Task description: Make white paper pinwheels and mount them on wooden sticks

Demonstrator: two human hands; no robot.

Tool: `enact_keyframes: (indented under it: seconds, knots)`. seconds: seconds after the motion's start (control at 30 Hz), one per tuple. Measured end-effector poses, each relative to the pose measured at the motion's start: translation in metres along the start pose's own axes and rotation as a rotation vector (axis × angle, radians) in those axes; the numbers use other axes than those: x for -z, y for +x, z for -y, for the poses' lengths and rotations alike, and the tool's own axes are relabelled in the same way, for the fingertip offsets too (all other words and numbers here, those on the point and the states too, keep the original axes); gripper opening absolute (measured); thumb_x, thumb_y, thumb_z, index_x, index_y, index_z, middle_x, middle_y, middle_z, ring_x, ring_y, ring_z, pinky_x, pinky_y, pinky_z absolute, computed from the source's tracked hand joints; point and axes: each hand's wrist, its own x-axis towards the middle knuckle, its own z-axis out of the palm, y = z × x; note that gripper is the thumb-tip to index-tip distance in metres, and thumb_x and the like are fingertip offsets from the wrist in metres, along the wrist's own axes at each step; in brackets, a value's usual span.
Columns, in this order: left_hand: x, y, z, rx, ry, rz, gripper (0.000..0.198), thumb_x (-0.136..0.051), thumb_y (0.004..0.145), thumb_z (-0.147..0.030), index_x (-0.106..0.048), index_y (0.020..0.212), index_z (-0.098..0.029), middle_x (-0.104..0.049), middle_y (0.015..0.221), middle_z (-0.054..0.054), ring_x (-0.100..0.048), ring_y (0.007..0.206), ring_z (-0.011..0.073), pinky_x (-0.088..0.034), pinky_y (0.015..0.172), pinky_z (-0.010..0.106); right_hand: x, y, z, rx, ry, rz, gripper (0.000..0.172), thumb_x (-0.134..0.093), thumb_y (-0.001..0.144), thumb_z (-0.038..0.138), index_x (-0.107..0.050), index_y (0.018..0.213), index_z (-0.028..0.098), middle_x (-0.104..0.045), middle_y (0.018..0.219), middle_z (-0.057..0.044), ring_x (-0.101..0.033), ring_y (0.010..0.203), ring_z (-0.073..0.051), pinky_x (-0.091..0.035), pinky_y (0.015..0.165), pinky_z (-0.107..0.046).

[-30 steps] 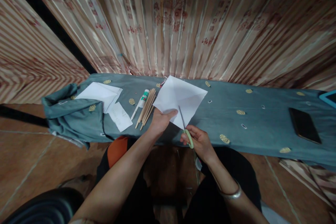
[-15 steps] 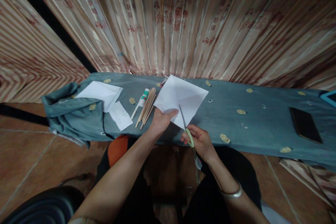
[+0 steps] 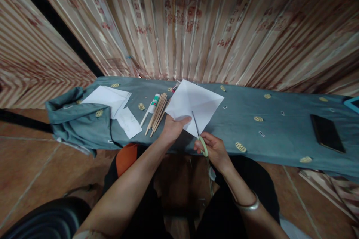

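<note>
My left hand (image 3: pixel 172 128) pinches the near edge of a folded white paper (image 3: pixel 193 102), holding it just above the cloth-covered table (image 3: pixel 252 134). My right hand (image 3: pixel 213 148) is closed round the green handles of a pair of scissors (image 3: pixel 199 136). The thin blades point up and away into the paper's lower corner, close to my left thumb. A silver bangle sits on my right wrist.
A bundle of wooden sticks (image 3: pixel 157 114) and a glue tube (image 3: pixel 153 105) lie left of the paper. Further left lie white sheets (image 3: pixel 108 99) and a paper scrap (image 3: pixel 129 123). A dark phone (image 3: pixel 327 133) lies at the right. Patterned curtains (image 3: pixel 196 22) hang behind.
The scissors have edged slightly further up into the paper. Both hands stay almost where they were, and the view has shifted a little.
</note>
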Motion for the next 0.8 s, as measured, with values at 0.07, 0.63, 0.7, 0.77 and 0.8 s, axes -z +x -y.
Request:
enact_keyframes:
  seconds: [0.07,0.63,0.7,0.77,0.8]
  knots:
    - [0.000,0.000,0.001,0.017,-0.007,-0.003,0.051,-0.079,0.053,-0.019,-0.069,0.102,-0.014,-0.074,0.085,0.006,-0.068,0.078,0.0212,-0.052,0.076,0.032,0.000,0.000,0.000,0.000,0.002,0.006,0.038,-0.083,0.058,0.046,-0.056,0.066,0.020,-0.061,0.053,0.003,-0.053,0.047,-0.010,-0.040,0.047,-0.021]
    - [0.002,0.004,-0.001,-0.007,0.011,-0.025,0.052,-0.078,0.053,-0.019,-0.068,0.103,-0.014,-0.075,0.088,0.006,-0.068,0.080,0.0217,-0.053,0.078,0.033,0.000,0.000,-0.002,-0.017,0.001,0.030,0.041,-0.081,0.059,0.052,-0.062,0.075,0.020,-0.066,0.059,0.001,-0.054,0.050,-0.011,-0.042,0.048,-0.023]
    - [0.006,0.010,-0.004,-0.049,0.003,-0.050,0.054,-0.078,0.054,-0.018,-0.067,0.107,-0.015,-0.075,0.091,0.006,-0.069,0.083,0.0220,-0.053,0.081,0.033,0.003,-0.002,-0.003,-0.030,0.012,0.062,0.045,-0.080,0.060,0.053,-0.065,0.087,0.020,-0.067,0.063,0.001,-0.055,0.052,-0.010,-0.043,0.049,-0.023]
    - [0.012,0.016,-0.007,-0.074,-0.008,-0.072,0.057,-0.078,0.055,-0.018,-0.066,0.110,-0.016,-0.075,0.093,0.006,-0.069,0.085,0.0228,-0.053,0.082,0.033,0.009,-0.005,-0.004,-0.047,0.007,0.102,0.048,-0.081,0.061,0.051,-0.067,0.094,0.020,-0.068,0.066,0.001,-0.056,0.055,-0.010,-0.043,0.051,-0.023]
    - [0.015,0.019,-0.008,-0.082,-0.013,-0.084,0.058,-0.078,0.055,-0.018,-0.065,0.112,-0.017,-0.075,0.093,0.006,-0.069,0.086,0.0233,-0.053,0.082,0.034,0.014,-0.007,-0.004,-0.059,0.000,0.125,0.049,-0.082,0.061,0.051,-0.067,0.095,0.020,-0.068,0.068,0.000,-0.056,0.056,-0.011,-0.043,0.051,-0.023]
